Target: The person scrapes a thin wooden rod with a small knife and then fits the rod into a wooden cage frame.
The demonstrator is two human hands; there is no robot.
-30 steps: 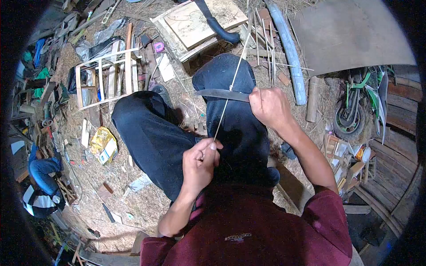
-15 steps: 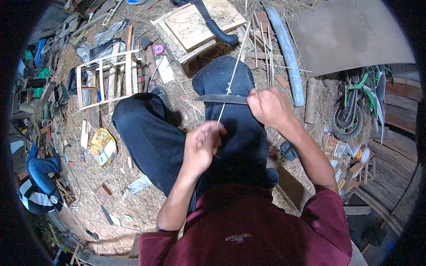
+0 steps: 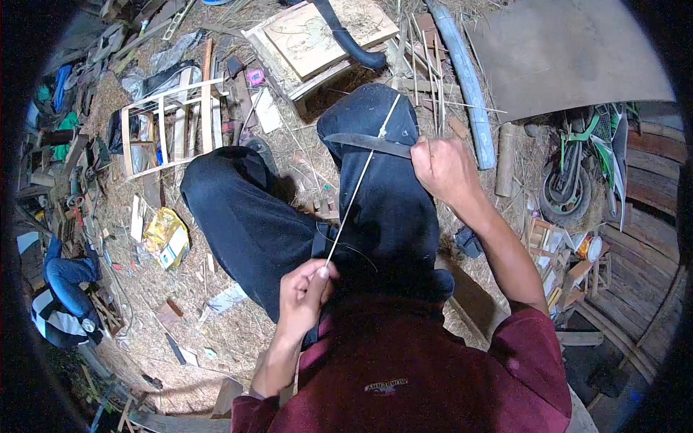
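Note:
My right hand [image 3: 446,170] is closed round the handle of a knife [image 3: 368,143], whose blade points left across my right thigh near the knee. Under or against that blade runs a thin pale strip [image 3: 349,209], probably bamboo or cane, lying along the thigh. My left hand [image 3: 306,291] pinches the strip's near end between thumb and fingers, close to my lap. The strip's far end reaches past the blade to the knee, with pale shavings gathered beside the blade. My fingers hide the knife's handle.
A wooden block with a board on top [image 3: 328,40] stands ahead, a dark curved object across it. A slatted wooden frame [image 3: 166,130] lies left. Right are a grey pole [image 3: 465,79], a large flat sheet [image 3: 570,58] and a small motorbike [image 3: 577,166]. Scraps and shavings litter the ground.
My left hand has drawn back toward my lap, pulling the strip with it; its far end now lies at the knee. The knife stays near the same place, slightly more tilted.

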